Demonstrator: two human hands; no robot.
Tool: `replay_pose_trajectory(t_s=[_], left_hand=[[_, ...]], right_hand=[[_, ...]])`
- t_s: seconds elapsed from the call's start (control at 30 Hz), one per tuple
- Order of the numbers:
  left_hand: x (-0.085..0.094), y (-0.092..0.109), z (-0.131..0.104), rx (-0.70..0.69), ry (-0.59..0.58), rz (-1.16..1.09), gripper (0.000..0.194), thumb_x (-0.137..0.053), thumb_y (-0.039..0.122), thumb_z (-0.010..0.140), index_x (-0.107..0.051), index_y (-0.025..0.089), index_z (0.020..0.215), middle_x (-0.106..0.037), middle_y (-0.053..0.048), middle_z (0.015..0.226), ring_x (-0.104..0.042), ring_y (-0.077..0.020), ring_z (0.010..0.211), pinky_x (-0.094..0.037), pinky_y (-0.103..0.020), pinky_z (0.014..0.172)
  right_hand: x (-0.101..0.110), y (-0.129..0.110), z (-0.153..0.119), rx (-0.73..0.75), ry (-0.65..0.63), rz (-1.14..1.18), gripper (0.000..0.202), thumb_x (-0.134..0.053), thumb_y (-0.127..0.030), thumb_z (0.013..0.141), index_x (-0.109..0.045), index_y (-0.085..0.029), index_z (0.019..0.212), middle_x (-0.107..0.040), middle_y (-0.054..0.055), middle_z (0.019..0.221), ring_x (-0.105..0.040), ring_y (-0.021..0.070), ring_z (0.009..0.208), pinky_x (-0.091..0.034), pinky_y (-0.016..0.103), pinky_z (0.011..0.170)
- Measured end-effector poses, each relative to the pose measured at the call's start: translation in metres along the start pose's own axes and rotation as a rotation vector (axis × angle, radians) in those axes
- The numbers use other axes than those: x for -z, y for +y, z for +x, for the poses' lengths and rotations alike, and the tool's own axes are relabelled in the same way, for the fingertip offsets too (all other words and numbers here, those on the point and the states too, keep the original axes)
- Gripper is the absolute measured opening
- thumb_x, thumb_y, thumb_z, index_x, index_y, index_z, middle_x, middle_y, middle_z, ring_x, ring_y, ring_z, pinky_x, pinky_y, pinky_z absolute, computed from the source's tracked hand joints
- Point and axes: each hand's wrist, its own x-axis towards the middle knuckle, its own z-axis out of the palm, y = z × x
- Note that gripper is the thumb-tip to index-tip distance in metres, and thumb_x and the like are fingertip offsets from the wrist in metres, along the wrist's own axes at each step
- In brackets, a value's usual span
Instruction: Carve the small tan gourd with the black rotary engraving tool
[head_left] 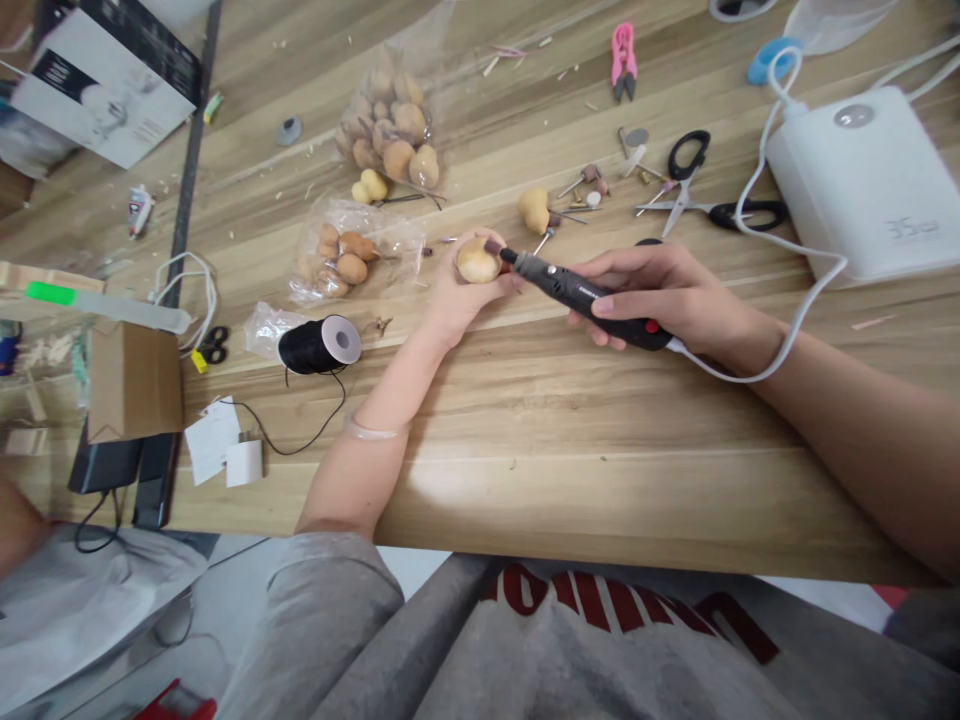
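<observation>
My left hand [466, 300] is closed around a small pale-yellow gourd [477, 262], its rounded side facing up. In my right hand [645, 290] is a black rotary tool [577, 295] with a red button, and a white cable runs from its rear end. The tool's dark bit reaches the gourd's right side; whether it presses on the surface I cannot tell. Just beyond my hands lies another small gourd [534, 210], next to scattered grinding bits [589, 185].
Bags of gourds [390, 120] [345, 255] lie at the back left. A black cord spool [319, 344] stands near my left forearm. Scissors [682, 190], pink nippers [623, 60] and a white power bank [862, 185] are to the right. Another person's arm [19, 525] shows far left.
</observation>
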Motion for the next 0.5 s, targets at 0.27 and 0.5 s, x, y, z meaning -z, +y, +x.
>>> replay_pose_trajectory(t_s=[0.27,0.5], left_hand=[[-0.0011,0.0026,0.0003,0.005,-0.063,-0.133,0.053,-0.088,0.046,0.053,-0.051,0.022,0.082,-0.062,0.001,0.077,-0.066,-0.0175,0.083,-0.053,-0.036,0.081],[-0.0008,0.0021,-0.0002,0.018,-0.047,-0.060,0.051,-0.087,0.045,0.057,-0.051,0.021,0.084,-0.062,0.000,0.081,-0.065,-0.0177,0.087,-0.051,-0.036,0.082]], right_hand=[[-0.0028,-0.0014,0.0001,0.006,-0.033,-0.001,0.028,-0.070,-0.013,0.078,-0.070,-0.013,0.106,-0.072,0.004,0.080,-0.059,0.0093,0.052,-0.045,0.020,0.042],[-0.0008,-0.0003,0.0001,-0.006,-0.046,-0.004,0.028,-0.072,-0.015,0.078,-0.069,-0.011,0.106,-0.072,0.006,0.080,-0.060,0.0104,0.052,-0.046,0.021,0.044]])
